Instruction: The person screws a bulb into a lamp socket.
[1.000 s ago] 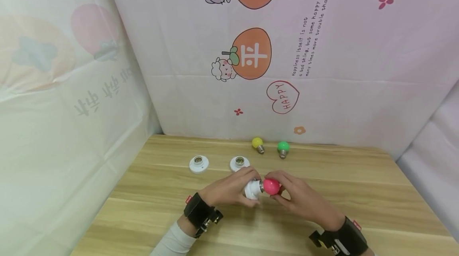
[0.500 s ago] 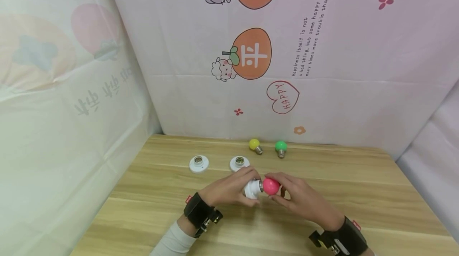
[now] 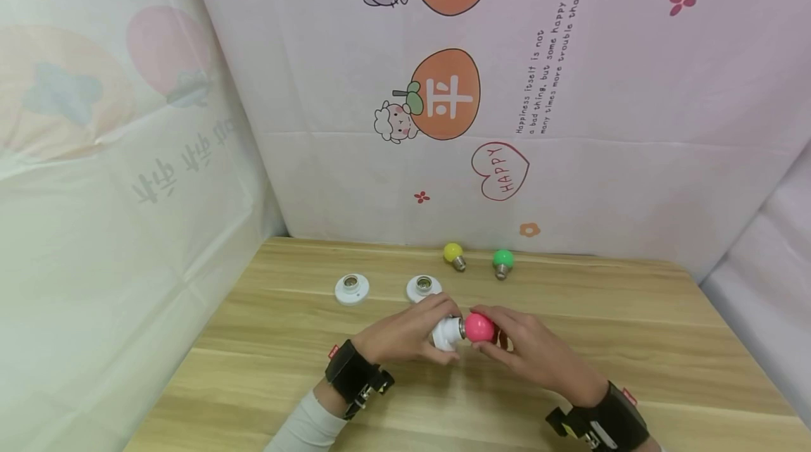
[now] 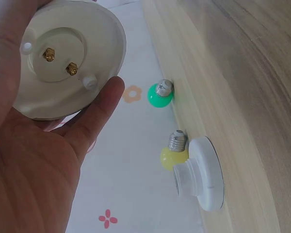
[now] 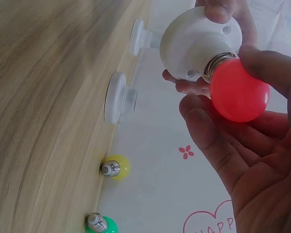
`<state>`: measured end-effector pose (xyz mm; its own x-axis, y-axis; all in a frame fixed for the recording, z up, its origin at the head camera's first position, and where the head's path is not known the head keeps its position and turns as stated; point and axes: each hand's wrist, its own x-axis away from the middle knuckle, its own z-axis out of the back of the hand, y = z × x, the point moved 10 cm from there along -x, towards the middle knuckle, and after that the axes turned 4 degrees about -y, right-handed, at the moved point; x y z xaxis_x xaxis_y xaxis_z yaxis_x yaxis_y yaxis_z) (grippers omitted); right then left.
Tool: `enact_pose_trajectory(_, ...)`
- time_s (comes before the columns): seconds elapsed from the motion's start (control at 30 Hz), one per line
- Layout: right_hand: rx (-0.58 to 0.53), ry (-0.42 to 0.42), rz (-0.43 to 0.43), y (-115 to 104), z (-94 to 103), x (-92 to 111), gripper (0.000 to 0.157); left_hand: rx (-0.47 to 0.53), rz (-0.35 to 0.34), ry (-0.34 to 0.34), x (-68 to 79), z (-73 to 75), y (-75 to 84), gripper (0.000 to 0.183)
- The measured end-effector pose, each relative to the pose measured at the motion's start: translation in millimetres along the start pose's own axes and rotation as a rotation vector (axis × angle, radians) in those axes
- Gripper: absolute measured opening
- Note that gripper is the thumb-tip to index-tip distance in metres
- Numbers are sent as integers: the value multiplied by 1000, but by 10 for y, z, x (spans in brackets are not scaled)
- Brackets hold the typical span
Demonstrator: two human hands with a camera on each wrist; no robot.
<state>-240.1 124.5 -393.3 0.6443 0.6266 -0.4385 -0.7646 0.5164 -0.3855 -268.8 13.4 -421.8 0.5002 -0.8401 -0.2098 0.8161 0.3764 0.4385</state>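
My left hand [image 3: 415, 331] grips a white lamp holder [image 3: 447, 334] by its round base, its socket turned to the right. The back of that base, with two brass screws, faces the camera in the left wrist view. Between the thumb and fingers of my right hand [image 3: 529, 346] is a pinkish-red light bulb [image 5: 238, 91]. The bulb's metal screw cap [image 5: 218, 64] sits partly inside the holder's socket, with several threads showing. Both things are held above the wooden table [image 3: 570, 311].
Two more white lamp holders stand on the table, one at left [image 3: 351, 290] and one [image 3: 423, 287] just behind my left hand. Toward the back edge lie a yellow bulb [image 3: 453, 253] and a green bulb [image 3: 503, 260]. A printed cloth [image 3: 355, 184] hangs behind the table.
The fingers of my right hand have shifted slightly around the red bulb. The yellow and green bulbs have rolled a little left, then back right. My left hand stays put.
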Motion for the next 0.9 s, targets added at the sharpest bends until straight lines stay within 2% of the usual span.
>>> enact_pose_trajectory(0.4, -17, -36, -44, 69, -53, 8, 42, -13, -1, -1, -1, 13, 29, 46)
enact_pose_trajectory(0.57, 9, -34, -52, 61, -57, 10, 47, -23, -9, 6, 15, 20, 46, 47)
enact_pose_trajectory(0.9, 52, 48, 124, -116, 24, -32, 53, -2, 16, 0, 7, 31, 9, 48)
